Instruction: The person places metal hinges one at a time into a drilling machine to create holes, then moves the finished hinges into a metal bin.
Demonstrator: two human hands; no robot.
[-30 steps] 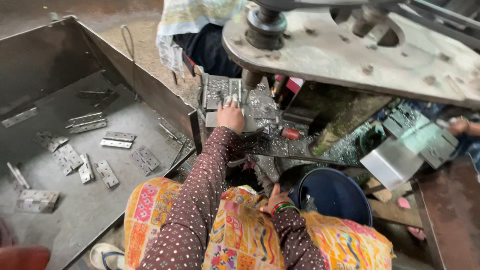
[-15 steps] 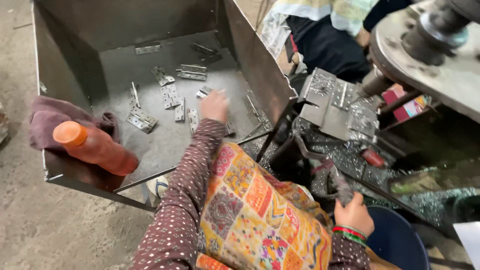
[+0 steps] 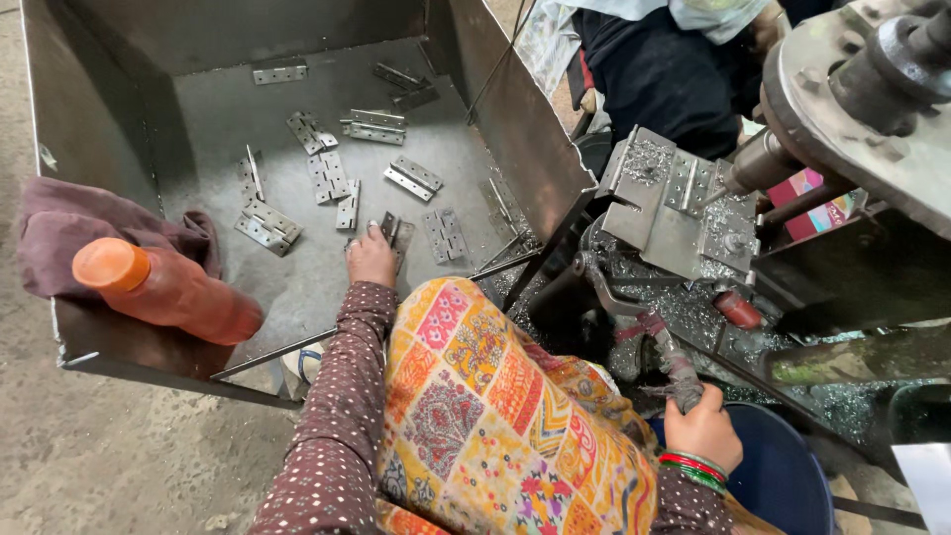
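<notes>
My left hand (image 3: 370, 260) reaches into a large grey steel bin (image 3: 515, 119). Its fingers are curled on a metal hinge (image 3: 398, 234) lying on the bin floor. Several more hinges (image 3: 327, 176) are scattered across the floor beyond it. My right hand (image 3: 703, 432) grips the wrapped end of a lever handle (image 3: 659, 349) at the front of a drilling machine. On the machine, a hinge fixture plate (image 3: 674, 203) covered in metal chips sits under a spindle (image 3: 758, 163).
An orange bottle (image 3: 163, 294) lies on a maroon cloth (image 3: 59, 223) at the bin's near left corner. A blue bucket (image 3: 783, 476) stands below my right hand. Another person in dark clothes (image 3: 664, 69) sits behind the machine. Metal shavings (image 3: 832, 406) lie under it.
My left hand left the machine's fixture and swung left into the bin, down onto a hinge. My right hand rose onto the lever handle. The view turned left.
</notes>
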